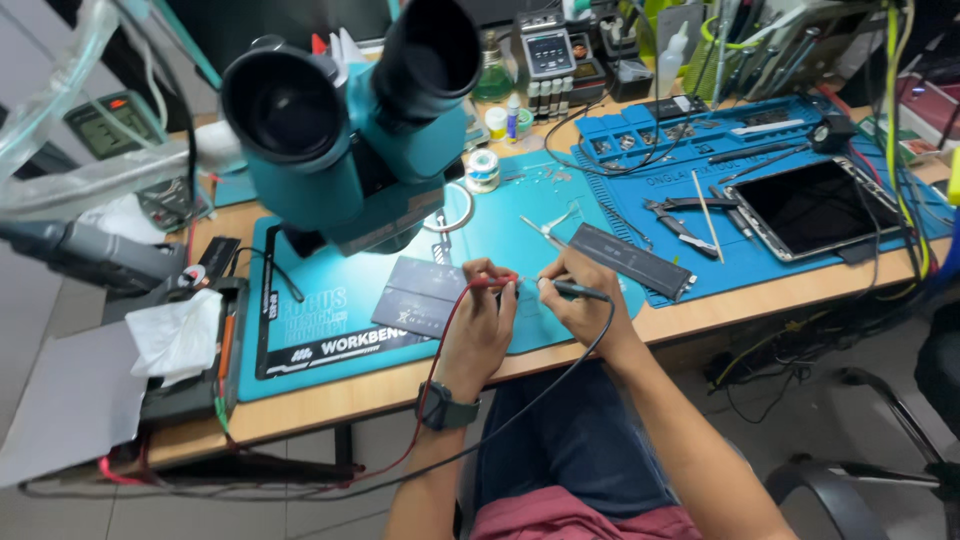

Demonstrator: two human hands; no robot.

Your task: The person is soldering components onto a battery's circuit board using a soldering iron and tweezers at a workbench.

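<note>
Two hands work at the front edge of a teal mat (pixel 330 330) on a wooden bench. Left hand (pixel 478 325) pinches a red probe (pixel 492 283); right hand (pixel 580 300) pinches a black probe (pixel 572 290). Both tips meet over a small part on the mat, too small to make out, so testing looks underway, not finished. Two dark flat parts (pixel 420 295) lie just left of the hands, a long black strip (pixel 632 262) to the right. Farther right, a blue tray (pixel 700 125) holds small bits in its compartments; a tablet (pixel 805 208) lies open beside pliers (pixel 672 218). Microscope (pixel 350 120) looms above
</note>
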